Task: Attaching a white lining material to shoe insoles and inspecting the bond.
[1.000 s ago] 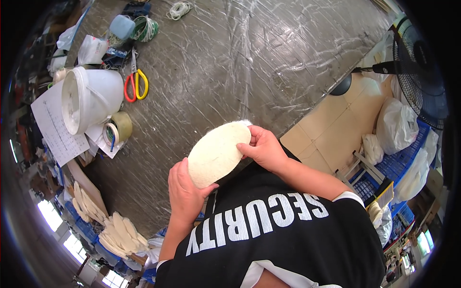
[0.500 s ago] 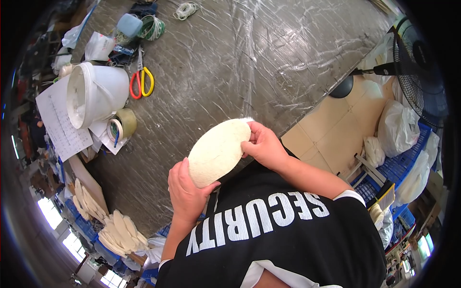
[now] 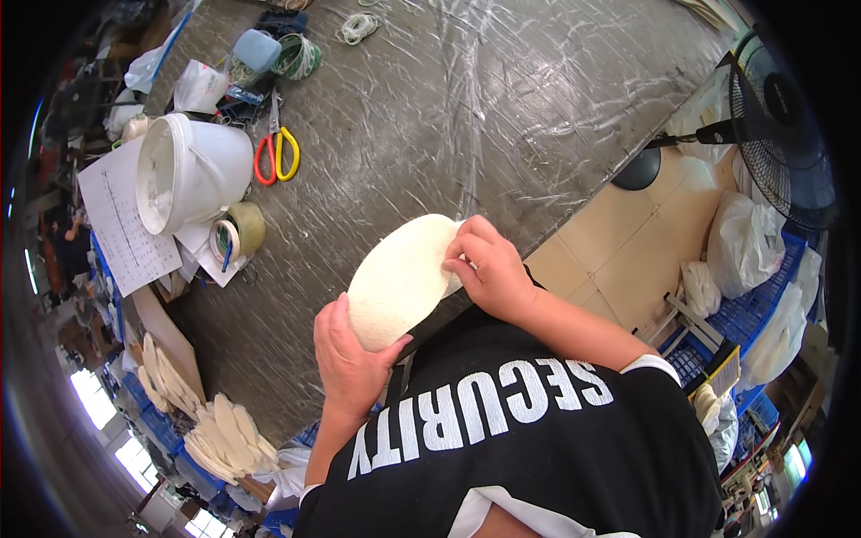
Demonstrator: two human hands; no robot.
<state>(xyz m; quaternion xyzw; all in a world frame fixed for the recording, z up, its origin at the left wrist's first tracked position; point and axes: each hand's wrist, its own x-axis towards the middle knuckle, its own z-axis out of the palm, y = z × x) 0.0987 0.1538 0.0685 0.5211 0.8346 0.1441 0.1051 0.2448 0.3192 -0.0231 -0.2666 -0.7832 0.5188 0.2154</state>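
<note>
A cream-coloured oval pad (image 3: 395, 282) with a fuzzy, felt-like surface is held between both hands above the table's near edge. My left hand (image 3: 348, 354) grips its lower left end, the thumb along the near rim and the fingers at the outer side. At the upper right end, my right hand (image 3: 486, 269) pinches the edge between thumb and curled fingers. A small flap of the pad shows beneath the right thumb. The pad's underside is hidden.
On the plastic-covered table (image 3: 386, 117) stand a white bucket (image 3: 211, 170), scissors (image 3: 276, 157), tape rolls (image 3: 240, 229) and string (image 3: 359, 28). Similar cream pads (image 3: 229, 438) lie piled at lower left. A black fan (image 3: 776, 125) stands right, near bagged goods (image 3: 744, 242).
My right hand has shifted slightly left along the pad's end, its fingers now over the edge. The pad's right end looks more bent. My left hand keeps its grip.
</note>
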